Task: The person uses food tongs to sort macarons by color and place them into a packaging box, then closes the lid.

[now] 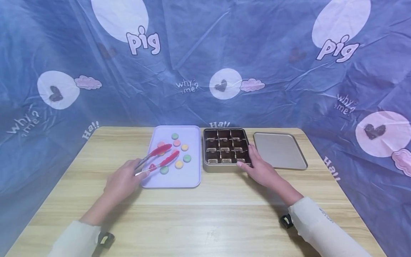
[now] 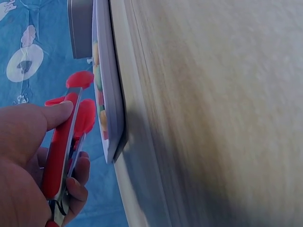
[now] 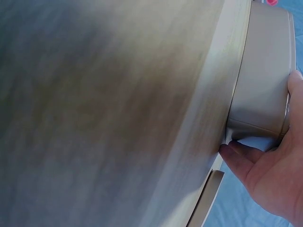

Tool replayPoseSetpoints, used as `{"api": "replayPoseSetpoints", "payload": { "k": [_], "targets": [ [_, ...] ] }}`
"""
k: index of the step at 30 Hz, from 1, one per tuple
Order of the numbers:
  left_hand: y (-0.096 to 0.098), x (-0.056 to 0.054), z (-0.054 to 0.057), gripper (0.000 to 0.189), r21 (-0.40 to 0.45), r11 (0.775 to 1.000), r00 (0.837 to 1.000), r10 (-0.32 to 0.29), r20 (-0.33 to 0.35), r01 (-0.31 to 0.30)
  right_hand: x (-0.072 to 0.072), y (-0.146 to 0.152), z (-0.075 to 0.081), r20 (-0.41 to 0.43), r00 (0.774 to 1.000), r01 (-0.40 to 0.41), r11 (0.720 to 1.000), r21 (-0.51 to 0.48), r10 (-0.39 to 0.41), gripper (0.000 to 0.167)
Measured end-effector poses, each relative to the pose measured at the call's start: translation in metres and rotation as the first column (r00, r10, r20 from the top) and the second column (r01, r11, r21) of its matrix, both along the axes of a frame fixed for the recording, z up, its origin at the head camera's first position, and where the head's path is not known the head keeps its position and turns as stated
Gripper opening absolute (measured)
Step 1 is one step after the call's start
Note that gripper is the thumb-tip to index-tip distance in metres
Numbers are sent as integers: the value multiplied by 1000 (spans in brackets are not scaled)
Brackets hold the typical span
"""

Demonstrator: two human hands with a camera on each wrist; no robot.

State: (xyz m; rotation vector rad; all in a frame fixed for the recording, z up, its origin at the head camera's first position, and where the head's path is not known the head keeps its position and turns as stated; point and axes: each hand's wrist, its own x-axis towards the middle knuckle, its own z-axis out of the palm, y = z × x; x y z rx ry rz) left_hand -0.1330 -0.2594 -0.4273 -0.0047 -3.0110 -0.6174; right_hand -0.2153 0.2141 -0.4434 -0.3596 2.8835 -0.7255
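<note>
My left hand [image 1: 123, 180] grips a pair of tongs with red tips [image 1: 164, 149], spread apart over a lilac tray [image 1: 183, 181]. In the left wrist view the thumb presses the red handle [image 2: 59, 151], and the fingers curl beneath. Small round pastel pieces that look like macarons, among them a green one [image 1: 187, 158] and a yellow one [image 1: 178, 164], lie on the tray around the tips. My right hand [image 1: 261, 171] holds a square tin [image 1: 212, 168] by its front right corner, thumb on the rim and fingers along the side. Inside the tin, a dark brown divided insert [image 1: 224, 156] shows bare compartments.
A shallow gold-coloured lid [image 1: 282, 151] lies on the wooden table [image 1: 205, 221] to the right of the tin. Tray and tin stand side by side with a narrow gap. Behind the table's far edge hangs a blue printed cloth [image 1: 192, 46].
</note>
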Motion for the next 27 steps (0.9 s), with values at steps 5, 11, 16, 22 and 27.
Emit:
{"api": "replayPoseSetpoints", "payload": {
  "k": [5,11,16,22,27],
  "targets": [
    [0,-2,-1,64,-8,1000,1000,3,-5,-3,0,1,0,-1,1000,0,1000,-1,0,99],
    [2,-4,-3,63,-18,1000,1000,0,-5,0,0,1,-1,-1,1000,0,1000,0,0,99],
    [3,-7,-1,63,-19,1000,1000,-6,8,6,0,0,-1,-10,1000,-6,1000,3,6,98],
    [5,-10,-2,62,-33,999,1000,-19,22,20,0,-1,-1,-4,1000,-2,1000,1,2,98],
    [7,-9,0,62,-31,999,1000,-15,25,15,0,-1,0,-2,1000,-2,1000,0,2,98]
  ]
}}
